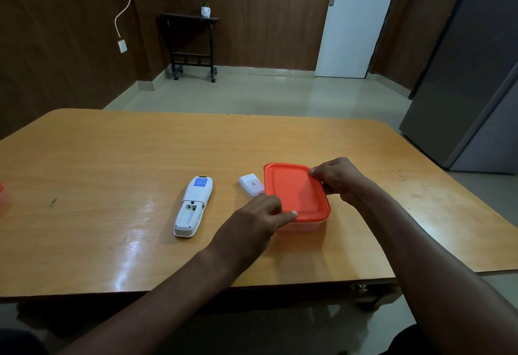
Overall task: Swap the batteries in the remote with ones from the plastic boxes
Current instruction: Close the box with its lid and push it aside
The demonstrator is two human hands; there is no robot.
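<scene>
The plastic box [304,225], closed by an orange lid [294,190], sits right of centre on the table [112,144], nearer its front edge. The lid's far right rim is pinched by the right hand [340,179]; the left hand [256,221] is curled at the near left corner. The lid is best peeled from one corner while the base is held down. The remote [193,206] lies left, compartment open and apparently empty, its battery cover [251,184] just beside the box.

On the table [112,158] are one white remote [192,206] left of centre, one small white battery cover [251,184], one orange-lidded plastic box [295,195] right of centre, and two hands: one left hand [256,221], one right hand [340,178].
</scene>
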